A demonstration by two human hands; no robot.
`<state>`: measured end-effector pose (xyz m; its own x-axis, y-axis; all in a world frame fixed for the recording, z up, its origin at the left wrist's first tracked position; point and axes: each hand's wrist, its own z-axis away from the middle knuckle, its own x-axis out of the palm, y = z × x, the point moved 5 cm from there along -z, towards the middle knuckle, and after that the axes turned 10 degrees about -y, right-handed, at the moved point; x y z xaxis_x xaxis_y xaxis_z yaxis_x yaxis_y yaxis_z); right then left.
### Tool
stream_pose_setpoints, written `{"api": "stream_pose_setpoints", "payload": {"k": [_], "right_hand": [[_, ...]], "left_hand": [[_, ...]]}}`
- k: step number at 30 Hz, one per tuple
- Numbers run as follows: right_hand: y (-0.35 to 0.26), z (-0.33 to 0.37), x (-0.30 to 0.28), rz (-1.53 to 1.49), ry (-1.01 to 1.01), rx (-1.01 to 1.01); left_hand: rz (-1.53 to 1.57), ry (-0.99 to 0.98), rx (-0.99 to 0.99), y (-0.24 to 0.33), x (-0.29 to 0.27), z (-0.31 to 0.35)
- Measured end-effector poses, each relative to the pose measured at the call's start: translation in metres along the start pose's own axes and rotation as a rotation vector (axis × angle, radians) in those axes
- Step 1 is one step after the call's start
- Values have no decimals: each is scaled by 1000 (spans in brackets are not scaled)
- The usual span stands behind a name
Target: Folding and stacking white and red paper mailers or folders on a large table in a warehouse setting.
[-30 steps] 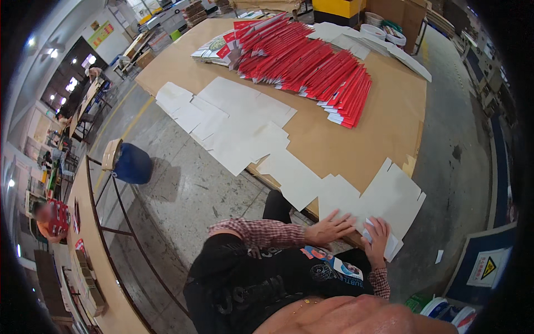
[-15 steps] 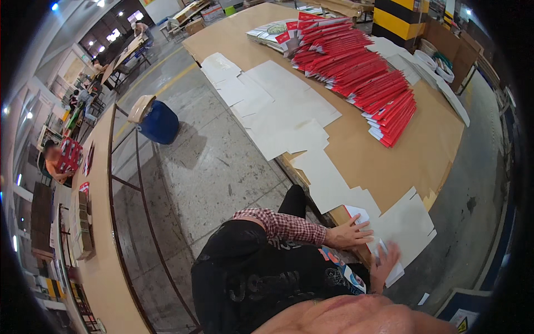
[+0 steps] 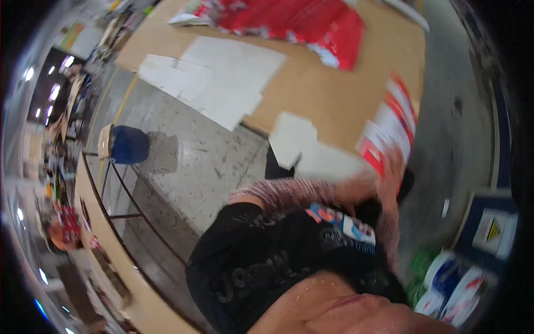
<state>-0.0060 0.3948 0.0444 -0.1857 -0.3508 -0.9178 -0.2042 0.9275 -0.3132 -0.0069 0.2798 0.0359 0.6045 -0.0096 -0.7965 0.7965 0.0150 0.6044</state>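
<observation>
A red-and-white printed cardboard sheet [image 3: 397, 119] slants over the near right corner of the table, blurred by motion. My right hand [image 3: 392, 167] is at its near end, the fingers closed on it. Beside it, at the near table edge, is my left hand [image 3: 356, 188], its fingers too smeared to read. White cardboard pieces [image 3: 311, 147] lie along the near edge next to my left hand. Farther back, a fanned row of red folded pieces [image 3: 295, 22] stretches across the table.
More white cardboard [image 3: 222, 78] overlaps the left edge of the brown table [image 3: 328, 100]. A blue bin [image 3: 130, 145] stands on the floor to the left, beyond a long bench [image 3: 119, 250]. White and green containers [image 3: 445, 278] stand at lower right. A person [image 3: 58, 234] sits far left.
The view has swung, and the table appears higher in it. A red-and-white printed sheet now shows under my right hand, where white cardboard lay before. Both hands have moved.
</observation>
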Motion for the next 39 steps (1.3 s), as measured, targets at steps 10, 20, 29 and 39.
{"api": "stream_pose_setpoints", "payload": {"k": [10,20,29,39], "right_hand": [[8,1,-12,-529,357,111],[-5,-5,42,81,-136,-39],[-79,-71,75,-243,-359,-451],[-86,-47,80,-368,-455,-412]], "left_hand": [[-62,-138,-396,-116,-58,115],[627,264,-752,-153,-53,169],[-696,208,-648,-59,6,178],[-153,1237,-965,-59,-13,235]]}}
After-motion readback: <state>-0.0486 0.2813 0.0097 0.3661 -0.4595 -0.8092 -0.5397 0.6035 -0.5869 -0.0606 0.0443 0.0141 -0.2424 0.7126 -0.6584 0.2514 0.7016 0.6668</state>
